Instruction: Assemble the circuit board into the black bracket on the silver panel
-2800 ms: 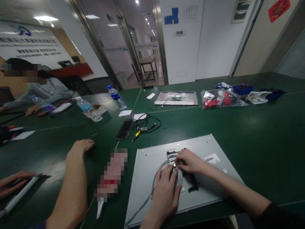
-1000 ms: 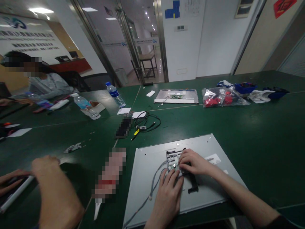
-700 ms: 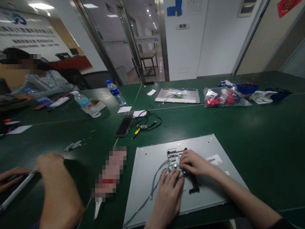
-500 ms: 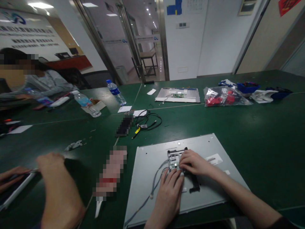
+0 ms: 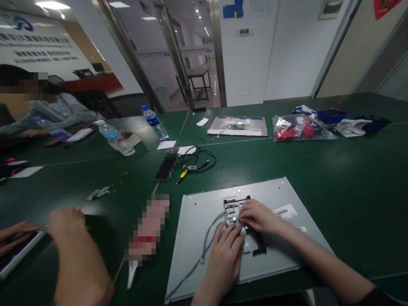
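Observation:
A grey metal display panel (image 5: 197,212) lies face down on the green table in front of me. A small circuit board in a black frame (image 5: 232,208) sits at its middle, and a grey cable (image 5: 206,240) runs from it toward the near left. My left hand (image 5: 225,257) lies flat on the panel, fingers stretched, tips touching the board's near edge. My right hand (image 5: 259,216) is curled over the board's right side, fingers pressed together on it. A black bracket (image 5: 259,247) shows just below that hand.
A co-worker's arm (image 5: 75,259) and hands at the near left hold a long white strip (image 5: 19,257). A blurred pink object (image 5: 148,227), black cables (image 5: 196,161), water bottles (image 5: 154,123), a second panel (image 5: 237,126) and a plastic bag of parts (image 5: 298,128) lie farther off.
My hands stay on the board, with only small finger shifts. The co-worker's arm, stretched over the table 2.8 s ago, has pulled back to the white strip.

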Tool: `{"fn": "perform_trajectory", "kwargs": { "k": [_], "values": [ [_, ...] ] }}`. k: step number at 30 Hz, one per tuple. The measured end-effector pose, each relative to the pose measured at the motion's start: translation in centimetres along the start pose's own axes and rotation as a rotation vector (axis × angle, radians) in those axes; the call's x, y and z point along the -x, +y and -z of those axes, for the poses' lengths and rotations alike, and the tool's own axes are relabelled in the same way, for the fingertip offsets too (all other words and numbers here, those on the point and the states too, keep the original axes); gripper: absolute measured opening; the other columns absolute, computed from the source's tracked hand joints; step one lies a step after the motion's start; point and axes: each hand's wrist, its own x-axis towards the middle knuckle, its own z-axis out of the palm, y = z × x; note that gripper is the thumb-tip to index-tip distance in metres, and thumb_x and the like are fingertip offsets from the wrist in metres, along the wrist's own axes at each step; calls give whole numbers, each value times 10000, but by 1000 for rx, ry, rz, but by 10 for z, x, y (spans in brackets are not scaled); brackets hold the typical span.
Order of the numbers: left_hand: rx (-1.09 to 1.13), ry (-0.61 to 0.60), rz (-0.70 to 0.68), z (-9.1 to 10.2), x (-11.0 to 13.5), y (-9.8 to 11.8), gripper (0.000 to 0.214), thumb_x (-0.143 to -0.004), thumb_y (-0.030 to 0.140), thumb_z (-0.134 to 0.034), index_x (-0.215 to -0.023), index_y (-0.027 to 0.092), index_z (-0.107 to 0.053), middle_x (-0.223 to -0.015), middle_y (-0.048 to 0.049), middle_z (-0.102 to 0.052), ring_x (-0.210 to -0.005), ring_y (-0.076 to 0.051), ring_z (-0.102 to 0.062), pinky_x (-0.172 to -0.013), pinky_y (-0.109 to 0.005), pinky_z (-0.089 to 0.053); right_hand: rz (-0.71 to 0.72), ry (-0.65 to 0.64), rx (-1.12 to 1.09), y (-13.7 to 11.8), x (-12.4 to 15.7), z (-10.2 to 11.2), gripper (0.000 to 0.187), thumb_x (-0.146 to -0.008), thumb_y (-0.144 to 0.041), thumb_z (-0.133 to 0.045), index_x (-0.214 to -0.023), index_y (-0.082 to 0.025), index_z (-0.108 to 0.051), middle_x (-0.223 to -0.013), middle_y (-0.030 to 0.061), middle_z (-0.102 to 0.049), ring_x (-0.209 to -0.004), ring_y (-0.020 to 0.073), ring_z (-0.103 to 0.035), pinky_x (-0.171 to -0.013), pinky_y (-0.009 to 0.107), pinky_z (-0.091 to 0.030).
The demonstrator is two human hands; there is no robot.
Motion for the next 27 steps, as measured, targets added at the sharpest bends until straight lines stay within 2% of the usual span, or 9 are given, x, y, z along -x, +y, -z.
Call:
{"fn": "perform_trajectory", "kwargs": {
  "k": [3,10,16,27],
  "values": [
    [30,3,26,0,-3,1,224,-960,134,-437,-1025,207,-638,-1227,-53,-656,-1184,-239,-567,-1116,-539,-349,-2,-3,3,0,0,0,147,-947,-167,-572,-906,-181,-713,-915,58,-711,-920,193,-594,-863,341,-420],
    [72,4,78,-1,-14,1,193,-933,96,-453,-962,201,-613,-1089,-41,-669,-1073,-205,-592,-1108,-503,-352,-15,-7,-2,-2,0,2,134,-933,-162,-587,-902,-180,-716,-903,58,-712,-903,192,-600,-853,340,-423],
    [63,14,74,-4,-14,-4,289,-874,7,-426,-1013,200,-592,-1104,-37,-670,-1063,-205,-593,-1089,-476,-363,-32,-5,-24,-3,0,3,127,-906,-141,-615,-917,-187,-732,-924,59,-719,-906,190,-614,-849,329,-440],
    [88,-43,61,-4,-18,-12,292,-863,5,-448,-1037,197,-585,-1053,-46,-665,-1023,-230,-578,-983,-426,-437,-49,3,-59,-1,0,1,147,-918,-137,-596,-929,-186,-734,-940,66,-722,-920,192,-625,-856,325,-476]
  ]
}}
